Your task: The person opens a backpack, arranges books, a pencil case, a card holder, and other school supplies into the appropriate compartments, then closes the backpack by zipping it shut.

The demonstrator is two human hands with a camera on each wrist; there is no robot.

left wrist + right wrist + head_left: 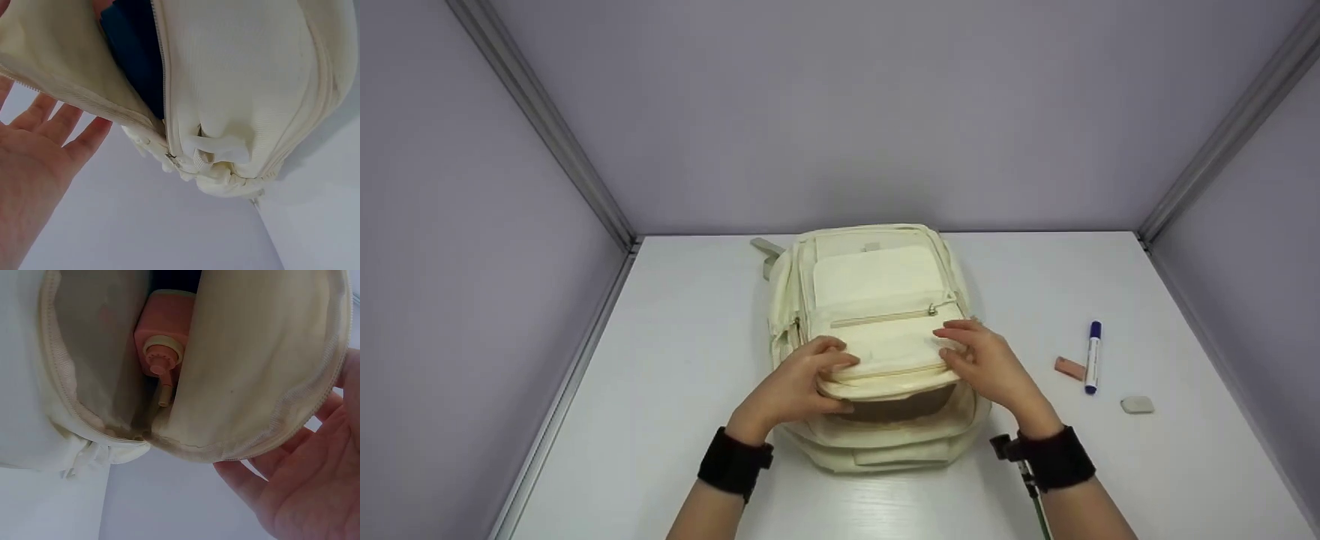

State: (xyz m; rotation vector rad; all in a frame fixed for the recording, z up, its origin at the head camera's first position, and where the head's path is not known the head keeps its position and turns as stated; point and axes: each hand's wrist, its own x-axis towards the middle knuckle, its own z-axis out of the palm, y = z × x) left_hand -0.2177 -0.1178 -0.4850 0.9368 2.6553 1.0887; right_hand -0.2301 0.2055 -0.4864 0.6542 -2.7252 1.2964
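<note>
A cream backpack (877, 345) lies on the white table, with its lower zip pocket gaping toward me. My left hand (795, 382) is at the left edge of the pocket flap (62, 62), its fingers against the outer face. On the other side my right hand (990, 367) touches the flap's right part with loosely bent fingers (242, 481). Inside the pocket, the right wrist view shows a pink bottle (164, 332) with a round cap and a short spout. A dark blue thing (135, 50) shows within the opening in the left wrist view; its kind is hidden.
Right of the backpack lie a blue-capped marker (1093, 358), a small pink block (1069, 368) and a small pale grey object (1137, 405). A grey strap (767, 247) sticks out at the upper left. Pale panels (840, 112) wall the table at back and sides.
</note>
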